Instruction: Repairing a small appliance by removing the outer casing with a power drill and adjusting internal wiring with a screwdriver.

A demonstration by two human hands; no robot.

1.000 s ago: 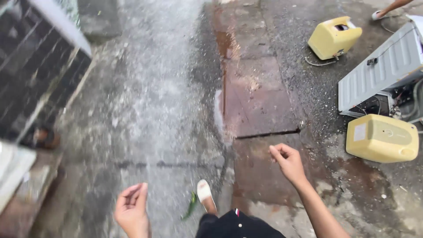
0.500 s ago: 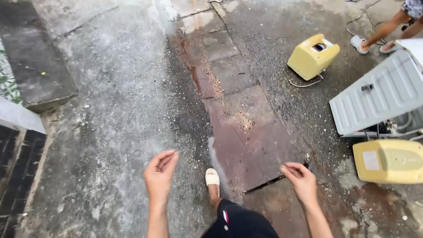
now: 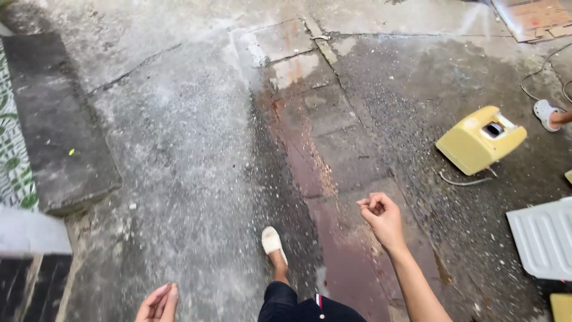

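Wet concrete ground (image 3: 196, 179) lies under 2 empty hands: left (image 3: 158, 303) open, right (image 3: 381, 217) loosely curled.

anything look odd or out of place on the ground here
Yes. A yellow plastic box-shaped casing lies tipped on the wet concrete at right, a loose cord beside it. A white ribbed metal panel lies flat nearby, detached. Both hands, left and right, hold nothing.

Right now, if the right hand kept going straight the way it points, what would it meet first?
The right hand is loosely curled and empty, pointing up and slightly left over the reddish paving slabs. Nothing stands in that line as far as the picture shows, only wet ground. The yellow casing lies off to its right. Depth is unclear.
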